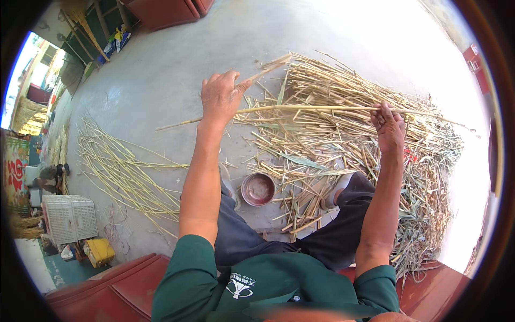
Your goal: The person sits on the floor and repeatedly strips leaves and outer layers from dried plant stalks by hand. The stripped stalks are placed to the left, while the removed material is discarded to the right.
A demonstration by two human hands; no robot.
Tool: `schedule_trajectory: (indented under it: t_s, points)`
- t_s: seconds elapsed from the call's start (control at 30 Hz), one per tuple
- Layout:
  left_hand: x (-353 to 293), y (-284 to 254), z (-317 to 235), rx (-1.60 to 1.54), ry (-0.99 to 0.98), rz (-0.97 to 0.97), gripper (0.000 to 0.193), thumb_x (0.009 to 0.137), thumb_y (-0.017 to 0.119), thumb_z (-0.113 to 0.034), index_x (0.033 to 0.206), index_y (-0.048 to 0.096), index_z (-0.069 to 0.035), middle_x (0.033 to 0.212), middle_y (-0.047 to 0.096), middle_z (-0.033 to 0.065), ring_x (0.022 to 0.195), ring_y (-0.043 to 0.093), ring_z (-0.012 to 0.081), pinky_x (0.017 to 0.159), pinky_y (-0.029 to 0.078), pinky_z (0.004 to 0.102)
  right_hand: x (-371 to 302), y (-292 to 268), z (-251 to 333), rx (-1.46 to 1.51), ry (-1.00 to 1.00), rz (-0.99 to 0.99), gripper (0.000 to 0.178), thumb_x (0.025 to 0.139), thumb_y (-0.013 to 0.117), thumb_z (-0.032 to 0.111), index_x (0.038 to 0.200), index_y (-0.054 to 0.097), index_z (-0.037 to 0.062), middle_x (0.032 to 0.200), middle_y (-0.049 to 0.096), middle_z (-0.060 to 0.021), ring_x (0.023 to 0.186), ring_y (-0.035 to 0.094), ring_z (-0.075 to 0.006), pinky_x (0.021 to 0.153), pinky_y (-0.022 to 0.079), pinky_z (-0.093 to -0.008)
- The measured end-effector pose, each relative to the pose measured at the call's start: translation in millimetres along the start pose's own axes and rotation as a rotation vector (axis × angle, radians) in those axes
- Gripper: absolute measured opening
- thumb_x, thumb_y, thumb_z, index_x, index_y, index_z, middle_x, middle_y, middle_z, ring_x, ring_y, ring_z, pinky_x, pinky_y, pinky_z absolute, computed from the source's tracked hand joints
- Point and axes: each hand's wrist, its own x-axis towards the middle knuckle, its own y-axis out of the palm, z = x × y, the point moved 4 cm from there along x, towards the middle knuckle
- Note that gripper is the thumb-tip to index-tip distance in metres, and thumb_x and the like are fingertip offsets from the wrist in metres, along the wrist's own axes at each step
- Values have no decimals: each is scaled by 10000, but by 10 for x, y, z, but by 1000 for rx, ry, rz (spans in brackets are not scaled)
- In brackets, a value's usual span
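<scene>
— Where was the reed stalk (300,109), and which way did it run?

— It lay almost level across the view, its long axis left to right, held above the concrete floor (161,75). The thin end pointed to the person's left, past the left hand (219,97); the other end reached beyond the right hand (389,126), out over the heap of stripped reeds (343,155).

— And the hands?

— The left hand was closed around the stalk, seen from its back. The right hand pinched the stalk between thumb and fingers, well apart from the left.

— What else lay near?

— A small round metal bowl (258,189) stood on the floor between the knees, and a looser row of pale stalks (123,172) lay to the left.
</scene>
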Motion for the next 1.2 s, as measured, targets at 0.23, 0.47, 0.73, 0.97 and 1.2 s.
schedule_trajectory:
  t_s: [0.23, 0.47, 0.73, 0.97, 1.2]
  points:
    - [-187, -234, 297, -520, -220, 407, 275, 837, 762, -353, 849, 736, -80, 772, 702, 87, 773, 651, 277, 688, 458, 394, 148, -411, 141, -29, -42, -157, 198, 939, 724, 194, 980, 640, 20, 854, 704, -79, 746, 701, -152, 617, 599, -228]
    - [-257, -329, -12, -357, 175, 92, 164, 738, 831, -151, 859, 737, -93, 793, 710, 37, 745, 643, 231, 705, 463, 365, 149, -552, 151, -34, 12, -236, 249, 904, 770, 246, 964, 649, 37, 788, 665, -49, 674, 658, -125, 552, 569, -198]
    - [-285, -344, 128, -1150, -335, 14, 173, 860, 803, -171, 923, 713, -38, 835, 740, 38, 640, 596, 80, 601, 471, 218, 185, -649, 100, -18, 63, -265, 255, 889, 788, 238, 956, 647, 36, 776, 657, -43, 679, 665, -130, 545, 572, -203]
    - [-129, -380, 225, -1019, -459, -35, 316, 920, 733, -332, 1017, 699, -34, 926, 742, 79, 801, 642, 133, 716, 475, 276, 120, -380, 33, -112, 51, -216, 238, 918, 754, 223, 935, 622, 25, 809, 682, -68, 713, 696, -143, 582, 594, -215]
    - [-97, 93, -991, -302, 359, -9, 331, 857, 729, -365, 979, 705, -58, 870, 718, 56, 875, 641, 228, 784, 424, 377, -376, 728, -425, -62, 33, 92, 265, 947, 717, 225, 1032, 638, -12, 909, 710, -114, 812, 720, -191, 701, 601, -287]
